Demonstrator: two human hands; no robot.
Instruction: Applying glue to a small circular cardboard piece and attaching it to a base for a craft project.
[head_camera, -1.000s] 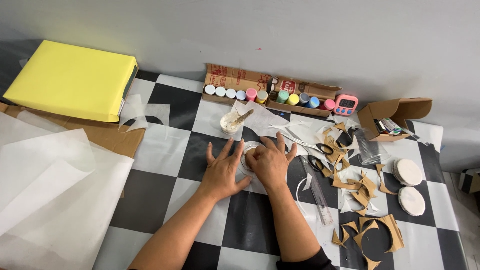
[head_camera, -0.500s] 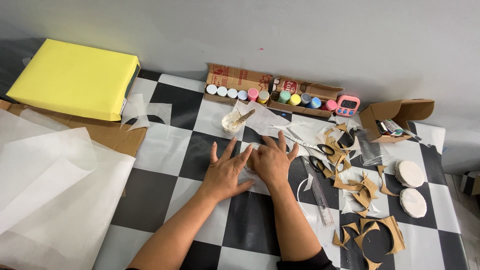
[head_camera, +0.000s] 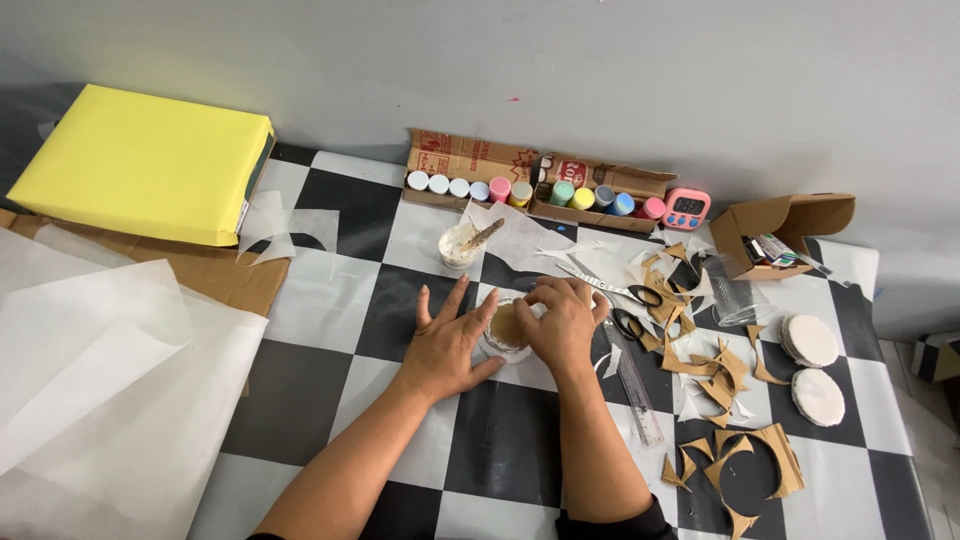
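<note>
1. Left hand (head_camera: 443, 348): flat on the checkered table cover (head_camera: 330, 300), fingers spread open, thumb and forefinger edging a brown cardboard disc (head_camera: 507, 325); it grips nothing.
2. Right hand (head_camera: 562, 318): fingers curled down over the far rim of the disc, pressing white tissue against it; no closed grasp visible.
3. Cardboard disc: lies flat between the two hands near the table's middle, brown centre bare, white paper gathered around its edge. Judged partly wrapped.
4. Finished pieces: two white covered discs (head_camera: 812, 367) lie side by side, well apart to the right; these appear fully wrapped.
5. Paste cup (head_camera: 458, 245): with a stick in it, just beyond the hands.
6. Scissors (head_camera: 628, 308) and clear ruler (head_camera: 636, 385): beside the right hand.
7. Cardboard offcuts (head_camera: 720, 365): scattered right, including a sheet with a round hole cut out.
8. Paint pots (head_camera: 520, 190): a row in open boxes by the wall; pink timer (head_camera: 686, 208) next to them.
9. Yellow package (head_camera: 140, 165) and white tissue sheets (head_camera: 100, 370): far left.
</note>
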